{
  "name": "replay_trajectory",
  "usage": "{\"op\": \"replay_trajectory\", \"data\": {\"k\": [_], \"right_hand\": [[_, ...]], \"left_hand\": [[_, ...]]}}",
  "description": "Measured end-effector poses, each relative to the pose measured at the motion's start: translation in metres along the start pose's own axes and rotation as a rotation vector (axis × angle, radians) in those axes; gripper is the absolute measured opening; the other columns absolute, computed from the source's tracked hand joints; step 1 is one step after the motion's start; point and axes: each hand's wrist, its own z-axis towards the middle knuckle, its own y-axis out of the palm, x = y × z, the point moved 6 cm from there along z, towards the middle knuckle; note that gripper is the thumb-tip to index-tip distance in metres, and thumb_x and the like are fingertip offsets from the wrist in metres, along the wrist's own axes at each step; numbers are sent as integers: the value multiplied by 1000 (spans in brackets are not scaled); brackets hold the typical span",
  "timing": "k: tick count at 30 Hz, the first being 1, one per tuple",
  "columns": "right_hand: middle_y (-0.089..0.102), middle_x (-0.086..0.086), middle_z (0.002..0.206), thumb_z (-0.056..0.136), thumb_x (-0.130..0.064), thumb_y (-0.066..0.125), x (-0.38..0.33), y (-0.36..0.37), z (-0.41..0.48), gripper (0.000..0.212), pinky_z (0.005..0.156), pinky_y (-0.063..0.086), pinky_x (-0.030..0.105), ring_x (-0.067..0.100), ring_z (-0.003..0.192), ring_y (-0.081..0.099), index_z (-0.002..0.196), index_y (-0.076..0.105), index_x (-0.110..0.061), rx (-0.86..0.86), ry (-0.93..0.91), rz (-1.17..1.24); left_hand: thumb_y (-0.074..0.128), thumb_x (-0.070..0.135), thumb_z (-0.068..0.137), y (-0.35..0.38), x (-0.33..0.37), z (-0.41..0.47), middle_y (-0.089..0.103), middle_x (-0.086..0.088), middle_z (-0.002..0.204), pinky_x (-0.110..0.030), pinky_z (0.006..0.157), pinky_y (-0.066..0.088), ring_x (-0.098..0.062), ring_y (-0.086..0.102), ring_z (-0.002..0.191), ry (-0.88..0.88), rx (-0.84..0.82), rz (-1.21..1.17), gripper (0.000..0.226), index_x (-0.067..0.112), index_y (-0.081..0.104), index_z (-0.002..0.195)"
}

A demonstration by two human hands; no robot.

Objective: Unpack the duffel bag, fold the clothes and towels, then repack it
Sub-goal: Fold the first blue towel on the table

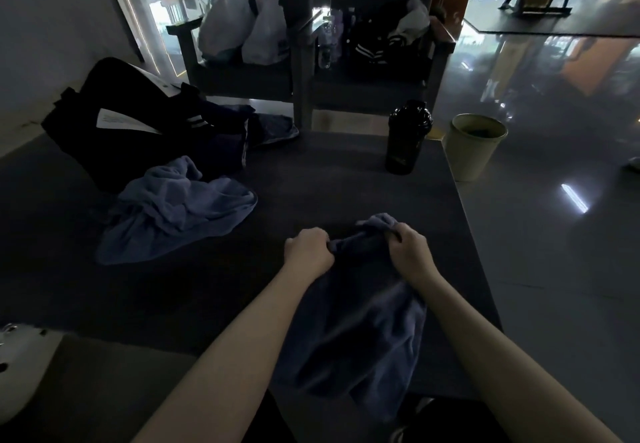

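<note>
A dark blue towel [356, 332] hangs between my arms over the near edge of the dark table [311, 179]. My left hand [308, 248] grips its upper edge on the left, and my right hand [410, 248] grips the same edge on the right, with a bunched corner sticking up behind it. A lighter blue towel [180, 207] lies crumpled on the table at the left. Behind it sits the black duffel bag [114, 124], open, with dark clothes spilling out toward the right.
A black shaker bottle [407, 138] stands at the table's far right. A pale bin [474, 145] sits on the floor beyond that corner. Two dark chairs [249, 75] behind the table hold plastic bags and clothes. A white object [20, 366] lies at the lower left.
</note>
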Motion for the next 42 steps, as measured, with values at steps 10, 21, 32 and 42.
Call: {"op": "replay_trajectory", "data": {"k": [10, 21, 32, 42], "right_hand": [[53, 7, 90, 87, 0, 44, 9, -25, -1, 17, 54, 38, 21, 17, 75, 48, 101, 52, -5, -24, 240, 115], [58, 7, 87, 94, -23, 40, 16, -19, -6, 20, 65, 38, 32, 26, 76, 52, 86, 57, -14, 51, 272, -94], [61, 9, 102, 86, -16, 47, 33, -27, 7, 26, 70, 40, 30, 25, 82, 51, 109, 59, -16, -72, 397, -278], [57, 7, 63, 87, -10, 53, 27, -34, 23, 18, 43, 42, 22, 13, 45, 57, 76, 67, -7, -140, 327, 66]], "left_hand": [[48, 64, 85, -23, -21, -6, 44, -8, 132, -41, 97, 34, -28, 38, 125, -108, 32, 177, 67, 12, 52, 128], [62, 28, 83, -17, 13, -7, 62, -3, 97, -33, 86, 37, -22, 54, 97, 381, 84, 196, 15, 20, 50, 77], [46, 29, 98, -35, -5, 13, 63, -10, 106, -33, 72, 42, -29, 60, 97, 129, 411, -65, 22, 12, 54, 108], [50, 23, 90, -2, 1, 36, 58, -1, 119, -38, 89, 32, -23, 53, 111, 136, -243, 239, 33, 24, 54, 122]]}}
